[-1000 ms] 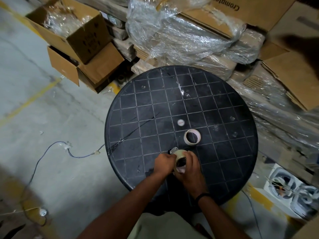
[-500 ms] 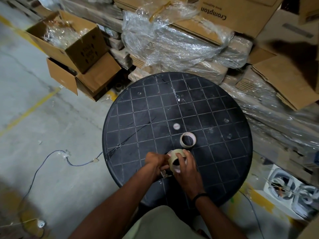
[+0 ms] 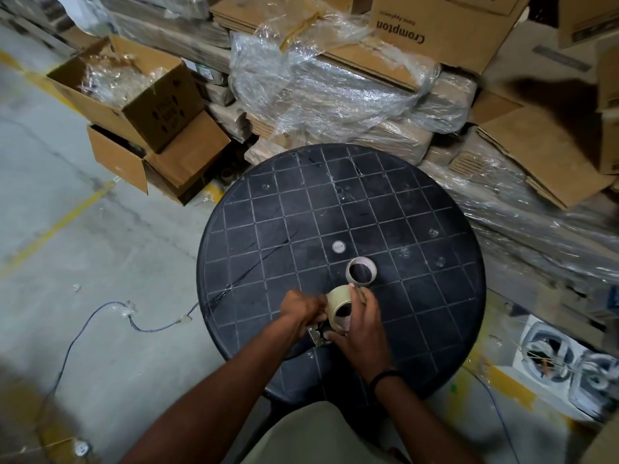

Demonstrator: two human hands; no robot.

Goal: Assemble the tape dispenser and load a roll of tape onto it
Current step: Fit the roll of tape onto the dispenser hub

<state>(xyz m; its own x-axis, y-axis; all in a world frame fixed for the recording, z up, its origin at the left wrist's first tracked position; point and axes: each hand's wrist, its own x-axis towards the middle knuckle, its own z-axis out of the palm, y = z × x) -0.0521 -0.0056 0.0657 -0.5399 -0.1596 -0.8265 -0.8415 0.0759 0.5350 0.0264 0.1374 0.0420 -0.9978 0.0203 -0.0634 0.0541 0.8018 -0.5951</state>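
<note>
A beige tape roll point(image 3: 337, 300) stands on edge above the near part of the round black table point(image 3: 418, 209). My right hand point(image 3: 360, 326) wraps it from the right, fingers over its top. My left hand point(image 3: 301, 308) is closed on the tape dispenser point(image 3: 316, 334), of which only a small metal part shows below the roll. Roll and dispenser touch; how they join is hidden by my hands. A second, thinner roll or empty core point(image 3: 361, 271) lies flat just beyond.
A small white disc point(image 3: 338, 246) marks the table's centre. Cardboard boxes point(image 3: 134, 95) and plastic-wrapped stacks point(image 3: 328, 95) crowd the far and right sides. A cable point(image 3: 100, 316) trails on the concrete floor at left. My lap is at the near edge.
Both hands with the roll and dispenser lifted slightly and turned; the roll's open core now faces me more. The camera tilted, shifting the table lower in view.
</note>
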